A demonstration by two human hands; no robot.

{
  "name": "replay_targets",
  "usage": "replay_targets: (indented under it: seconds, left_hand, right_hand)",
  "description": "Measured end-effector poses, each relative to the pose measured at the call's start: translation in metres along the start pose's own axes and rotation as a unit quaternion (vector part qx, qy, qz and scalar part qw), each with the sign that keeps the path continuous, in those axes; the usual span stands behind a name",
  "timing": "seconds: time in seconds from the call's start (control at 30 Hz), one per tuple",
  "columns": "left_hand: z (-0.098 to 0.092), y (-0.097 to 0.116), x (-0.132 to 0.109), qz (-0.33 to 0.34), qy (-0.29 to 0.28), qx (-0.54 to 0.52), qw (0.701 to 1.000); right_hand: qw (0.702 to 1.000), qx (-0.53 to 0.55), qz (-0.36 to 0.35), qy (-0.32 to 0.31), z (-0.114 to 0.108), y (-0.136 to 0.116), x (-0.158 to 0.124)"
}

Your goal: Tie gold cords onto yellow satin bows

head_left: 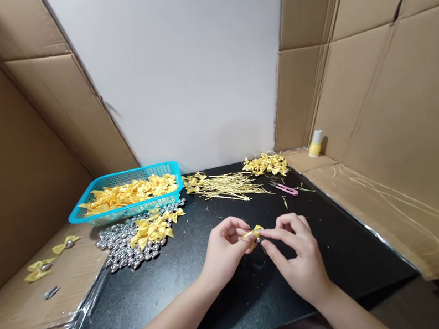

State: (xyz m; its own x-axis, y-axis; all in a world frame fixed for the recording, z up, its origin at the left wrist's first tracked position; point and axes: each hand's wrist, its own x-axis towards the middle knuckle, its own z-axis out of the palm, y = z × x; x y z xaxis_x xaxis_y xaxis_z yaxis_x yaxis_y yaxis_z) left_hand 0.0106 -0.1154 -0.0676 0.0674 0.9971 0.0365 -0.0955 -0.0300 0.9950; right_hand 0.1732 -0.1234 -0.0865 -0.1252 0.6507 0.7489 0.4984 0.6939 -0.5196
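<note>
Over the front half of the black table (175,301), my left hand (229,247) pinches a small yellow ribbon bow (257,230) between thumb and fingers. From the other side my right hand (297,252) closes its thumb and forefinger on the bow's right end. A silvery bell or bead shows at the bow, close to my right fingertips; its exact kind is too small to tell. The fingers cover much of the bow.
Back left stands a blue basket (126,209) of yellow bows. Before it lie silver beads (127,253) with bows (156,228) on top. Gold twist ties (231,185), finished-looking bows (265,165) and pink thread snips (284,188) lie behind my hands. A thread spool (315,144) stands right. Cardboard walls flank both sides.
</note>
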Motion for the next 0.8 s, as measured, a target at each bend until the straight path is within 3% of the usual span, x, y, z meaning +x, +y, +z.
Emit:
replay_targets:
  seconds: [0.17,0.3,0.57,0.8]
  left_hand:
    - [0.0014,-0.0001,-0.008,0.118,0.014,0.177,0.977]
    - [0.0024,0.0006,-0.0109,0.146,0.004,0.232,0.962]
    - [0.0057,0.0031,-0.0094,0.109,-0.007,0.137,0.984]
    - [0.0049,0.0005,-0.0015,0.052,-0.014,0.029,0.998]
  right_hand:
    - [0.999,-0.049,0.011,-0.007,0.0076,0.0002,0.0014]
    - [0.998,-0.035,0.043,-0.02,0.009,0.0031,0.0008]
    - [0.997,0.032,0.061,-0.029,0.0079,0.0037,0.0009]
    - [0.991,0.114,0.063,-0.002,0.0052,-0.0001,-0.0019]
